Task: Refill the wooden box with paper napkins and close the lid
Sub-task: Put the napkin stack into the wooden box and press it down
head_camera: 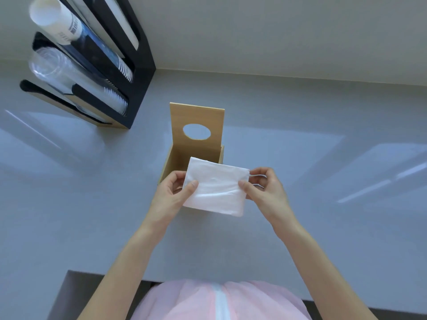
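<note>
Napkin stack [216,187] pinched at both short ends, left hand [172,192] and right hand [265,188] equally near. Hovering just above open wooden box [175,158], long axis crosswise; lid [196,114] upright behind. Straight down next, likely.

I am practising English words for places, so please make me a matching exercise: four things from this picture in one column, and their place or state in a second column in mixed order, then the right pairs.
Things:
1. napkin stack
2. wooden lid
3. cup dispenser
4. wooden box

Places or states:
A. standing open, upright, with an oval hole
B. far left on the counter, holding cups
C. held between both hands, above the box
D. on the counter, partly hidden by the napkins

Pairs: 1-C, 2-A, 3-B, 4-D
</note>
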Motion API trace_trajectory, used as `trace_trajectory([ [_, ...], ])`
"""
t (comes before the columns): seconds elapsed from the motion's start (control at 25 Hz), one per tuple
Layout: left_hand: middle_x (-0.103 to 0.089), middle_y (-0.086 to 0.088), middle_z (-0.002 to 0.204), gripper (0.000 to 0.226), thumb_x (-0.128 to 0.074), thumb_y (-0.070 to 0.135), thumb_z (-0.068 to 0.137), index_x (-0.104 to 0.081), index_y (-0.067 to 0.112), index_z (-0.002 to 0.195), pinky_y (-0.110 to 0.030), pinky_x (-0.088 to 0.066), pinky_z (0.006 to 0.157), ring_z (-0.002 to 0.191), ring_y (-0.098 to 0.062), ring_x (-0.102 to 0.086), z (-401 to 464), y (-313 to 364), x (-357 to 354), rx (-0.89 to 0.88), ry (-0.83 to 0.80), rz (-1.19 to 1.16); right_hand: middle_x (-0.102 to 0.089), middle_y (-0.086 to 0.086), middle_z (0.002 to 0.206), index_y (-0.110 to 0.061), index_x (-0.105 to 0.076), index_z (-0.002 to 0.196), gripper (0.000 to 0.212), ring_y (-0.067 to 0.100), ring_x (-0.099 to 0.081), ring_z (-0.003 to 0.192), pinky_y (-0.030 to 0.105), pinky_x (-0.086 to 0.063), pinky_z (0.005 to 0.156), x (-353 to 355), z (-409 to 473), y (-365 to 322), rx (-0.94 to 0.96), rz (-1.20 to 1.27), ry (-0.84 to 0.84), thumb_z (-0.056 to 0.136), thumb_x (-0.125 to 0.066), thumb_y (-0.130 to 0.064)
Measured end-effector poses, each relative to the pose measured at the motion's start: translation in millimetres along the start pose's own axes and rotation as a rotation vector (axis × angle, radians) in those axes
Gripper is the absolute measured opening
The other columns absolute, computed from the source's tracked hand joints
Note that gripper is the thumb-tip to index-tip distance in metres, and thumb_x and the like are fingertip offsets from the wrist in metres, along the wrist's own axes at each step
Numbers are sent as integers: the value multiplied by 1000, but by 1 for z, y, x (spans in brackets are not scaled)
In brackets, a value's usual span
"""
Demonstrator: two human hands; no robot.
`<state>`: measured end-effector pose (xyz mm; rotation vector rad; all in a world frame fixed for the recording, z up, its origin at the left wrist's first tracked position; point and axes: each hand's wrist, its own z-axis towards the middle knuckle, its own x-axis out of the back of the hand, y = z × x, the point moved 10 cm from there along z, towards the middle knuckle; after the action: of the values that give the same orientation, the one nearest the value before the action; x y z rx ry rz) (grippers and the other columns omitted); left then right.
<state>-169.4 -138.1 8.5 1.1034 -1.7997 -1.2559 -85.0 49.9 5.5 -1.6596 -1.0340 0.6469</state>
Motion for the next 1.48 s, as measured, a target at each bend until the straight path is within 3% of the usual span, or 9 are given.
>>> trace_trajectory([
  [0.24, -65, 6, 88, 3, -59, 23, 87, -62, 23, 87, -25, -44, 82, 85, -11, -59, 26, 1, 40, 54, 47, 83, -60, -5, 83, -28, -45, 72, 24, 15, -62, 76, 27, -51, 75, -31, 17, -13, 62, -138, 106, 84, -63, -16],
  [0.4, -61, 12, 74, 4, -61, 27, 83, -61, 24, 84, -21, -42, 64, 68, -9, -55, 39, 23, 52, -97, 113, 413, -58, -16, 72, -29, -48, 68, 23, -1, -57, 69, 6, -43, 59, -40, 24, -36, 173, -401, 159, 84, -60, -16],
  [0.6, -64, 5, 84, 22, -54, 34, 86, -60, 16, 96, -28, -36, 61, 66, -20, -49, 54, 40, 46, -199, 116, 722, -57, -4, 78, -17, -56, 84, 3, 8, -51, 65, 22, -37, 63, -49, 28, -52, 243, -679, 143, 86, -55, -14],
  [0.76, -67, -5, 97, 23, -46, 31, 89, -55, 12, 99, -29, -34, 60, 77, -30, -55, 66, 43, 41, -221, 100, 1020, -63, 1, 97, -16, -59, 99, 14, 24, -55, 82, 28, -37, 67, -62, 30, -57, 255, -940, 153, 89, -50, -19],
  [0.92, -59, -11, 82, 22, -45, 21, 89, -47, 8, 107, -34, -31, 58, 71, -29, -45, 64, 54, 23, -371, 97, 1311, -62, 5, 107, -16, -57, 107, 22, 32, -60, 93, 30, -32, 62, -84, 31, -64, 299, -1316, 143, 90, -43, -14],
  [1.04, -65, -12, 87, 29, -45, 10, 87, -42, 10, 115, -34, -28, 59, 79, -29, -48, 67, 57, 7, -493, 34, 1464, -65, 7, 103, -11, -59, 96, 17, 31, -61, 89, 24, -27, 52, -103, 36, -62, 321, -1516, 63, 86, -48, -4],
  [1.16, -67, -7, 89, 33, -47, 8, 85, -40, 13, 117, -32, -24, 56, 87, -29, -53, 72, 53, -3, -568, -43, 1571, -66, 6, 91, -13, -46, 66, 22, 26, -47, 74, 22, -13, 43, -116, 41, -53, 290, -1639, -38, 82, -52, 2],
  [1.32, -66, -10, 84, 26, -47, 6, 84, -41, 9, 109, -28, -11, 43, 72, -25, -38, 74, 47, -7, -533, -115, 1587, -48, 1, 65, -10, -53, 71, 19, 26, -44, 73, 22, -14, 43, -115, 51, -42, 212, -1692, -79, 81, -52, 5],
  [1.48, -67, -10, 82, 27, -50, 3, 81, -42, 8, 107, -27, -10, 42, 69, -25, -38, 69, 38, -11, -483, -117, 1646, -66, 8, 95, -11, -63, 95, 23, 30, -60, 94, 21, -14, 44, -109, 55, -47, 245, -1660, -61, 82, -51, 4],
])
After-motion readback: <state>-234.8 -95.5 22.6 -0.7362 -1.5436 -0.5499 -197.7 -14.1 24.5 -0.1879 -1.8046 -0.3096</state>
